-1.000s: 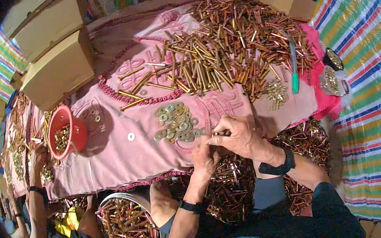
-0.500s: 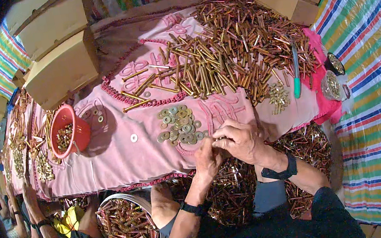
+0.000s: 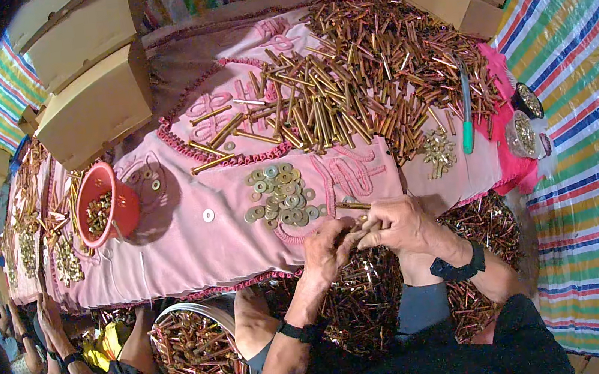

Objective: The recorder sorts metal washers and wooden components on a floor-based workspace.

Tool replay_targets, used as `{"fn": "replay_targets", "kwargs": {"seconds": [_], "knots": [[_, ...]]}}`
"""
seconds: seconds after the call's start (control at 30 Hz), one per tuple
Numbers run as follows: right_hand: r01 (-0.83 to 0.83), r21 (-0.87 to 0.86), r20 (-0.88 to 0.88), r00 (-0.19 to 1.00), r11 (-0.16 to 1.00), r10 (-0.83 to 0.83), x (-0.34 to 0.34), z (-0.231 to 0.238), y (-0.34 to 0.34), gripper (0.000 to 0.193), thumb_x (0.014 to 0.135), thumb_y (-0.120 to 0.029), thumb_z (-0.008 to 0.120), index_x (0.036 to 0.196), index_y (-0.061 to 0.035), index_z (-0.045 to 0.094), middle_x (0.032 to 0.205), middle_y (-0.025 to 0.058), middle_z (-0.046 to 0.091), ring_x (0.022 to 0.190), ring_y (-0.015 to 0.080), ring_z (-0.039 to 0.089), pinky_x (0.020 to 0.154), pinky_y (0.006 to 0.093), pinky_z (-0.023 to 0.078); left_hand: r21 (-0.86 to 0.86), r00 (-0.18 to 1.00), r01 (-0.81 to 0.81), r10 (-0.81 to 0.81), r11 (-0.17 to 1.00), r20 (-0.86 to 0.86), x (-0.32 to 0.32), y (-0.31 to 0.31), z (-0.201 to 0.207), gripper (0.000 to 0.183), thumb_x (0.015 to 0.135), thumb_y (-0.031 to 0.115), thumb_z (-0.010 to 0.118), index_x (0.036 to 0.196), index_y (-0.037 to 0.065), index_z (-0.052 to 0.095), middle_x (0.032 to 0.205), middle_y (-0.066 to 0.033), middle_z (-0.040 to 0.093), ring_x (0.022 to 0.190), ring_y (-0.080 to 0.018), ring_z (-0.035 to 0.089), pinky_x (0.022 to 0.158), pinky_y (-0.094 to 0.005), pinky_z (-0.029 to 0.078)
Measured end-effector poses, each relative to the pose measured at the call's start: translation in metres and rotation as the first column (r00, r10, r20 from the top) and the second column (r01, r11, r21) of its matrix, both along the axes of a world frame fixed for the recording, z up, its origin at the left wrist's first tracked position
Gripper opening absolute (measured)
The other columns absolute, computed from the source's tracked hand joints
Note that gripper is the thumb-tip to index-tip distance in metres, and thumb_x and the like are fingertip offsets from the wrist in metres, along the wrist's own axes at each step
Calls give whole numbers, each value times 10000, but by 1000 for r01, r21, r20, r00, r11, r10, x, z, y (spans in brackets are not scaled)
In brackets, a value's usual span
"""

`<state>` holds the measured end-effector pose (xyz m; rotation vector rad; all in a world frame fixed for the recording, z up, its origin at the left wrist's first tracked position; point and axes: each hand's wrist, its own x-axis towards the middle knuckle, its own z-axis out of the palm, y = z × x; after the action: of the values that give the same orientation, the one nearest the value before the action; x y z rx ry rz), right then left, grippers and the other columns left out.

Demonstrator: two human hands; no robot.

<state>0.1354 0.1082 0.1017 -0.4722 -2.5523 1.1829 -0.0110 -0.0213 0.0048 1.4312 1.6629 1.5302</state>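
Both my hands meet over the near edge of a table covered with pink cloth (image 3: 187,255). My right hand (image 3: 399,223) is closed on a long brass-coloured bolt (image 3: 350,205), whose shaft sticks out leftward past the fingers. Against its fingertips, my left hand (image 3: 325,250) has its fingers pinched together; what lies in the pinch is hidden. A pile of flat metal washers (image 3: 289,202) lies just beyond my left hand. Past my right hand is a small heap of short brass-coloured nuts or sleeves (image 3: 437,152).
Many bolts (image 3: 327,108) cover the far right, beside a green-handled tool (image 3: 468,133). A red bucket (image 3: 127,210) of small metal parts stands left. Cardboard boxes (image 3: 96,108) rise behind. Below, a white bucket (image 3: 238,324) holds bolts. Other people's hands (image 3: 50,318) work at far left.
My hands have shifted slightly right and nearer to me. The bolt's shaft now shows beyond my right fingers; before, the hands hid it.
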Motion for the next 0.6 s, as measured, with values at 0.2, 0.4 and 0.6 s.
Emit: {"fn": "replay_targets", "kwargs": {"seconds": [0.2, 0.4, 0.6], "knots": [[350, 38, 62, 934, 936, -352, -23, -38, 41, 196, 871, -195, 715, 882, 1, 711, 777, 143, 704, 668, 203, 667, 626, 351, 523, -65, 973, 202, -208, 977, -103, -2, 2, 17, 347, 824, 341, 785, 966, 40, 686, 922, -163, 705, 838, -374, 697, 694, -420, 555], [53, 186, 461, 877, 981, -134, -65, -17, 45, 273, 831, -270, 742, 941, -19, 732, 868, 163, 727, 796, 305, 701, 730, 399, 540, 2, 993, 115, -114, 993, -37, -6, 0, 15, 208, 906, 159, 715, 1058, 20, 684, 896, -177, 710, 812, -363, 700, 703, -405, 552], [69, 270, 114, 988, 960, -103, -53, -51, 48, 252, 826, -217, 723, 907, 14, 662, 761, 185, 673, 716, 347, 664, 676, 441, 516, -74, 999, 47, -48, 996, -13, -6, -3, 11, 138, 919, 107, 680, 1009, 5, 666, 864, -207, 663, 792, -404, 668, 664, -429, 522]]}}
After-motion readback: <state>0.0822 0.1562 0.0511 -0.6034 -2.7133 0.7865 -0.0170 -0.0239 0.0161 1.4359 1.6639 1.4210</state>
